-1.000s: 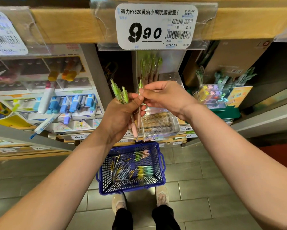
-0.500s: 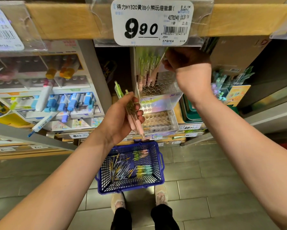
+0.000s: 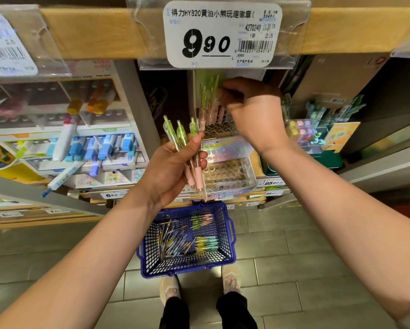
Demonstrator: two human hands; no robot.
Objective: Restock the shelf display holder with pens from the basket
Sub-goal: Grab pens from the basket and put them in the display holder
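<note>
Pens (image 3: 197, 173): clear green tops, pink grips; three fanned in left hand (image 3: 170, 169), near centre.
Right hand (image 3: 254, 110): at 12 o'clock, fingers curled against standing pens (image 3: 207, 98); grip unclear.
Holder (image 3: 223, 148): clear, tiered, holed.
Basket (image 3: 149, 248): blue mesh, 6 o'clock.

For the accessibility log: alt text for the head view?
A person's right hand reaches among green pens standing in a clear shelf display holder, while the left hand holds a bunch of matching pens. A blue basket with more pens sits on the floor below.

Shelf-edge price tag (image 3: 223, 34) "9.90", "HY320", lower tag (image 3: 111, 194) perhaps "6.90"
</note>
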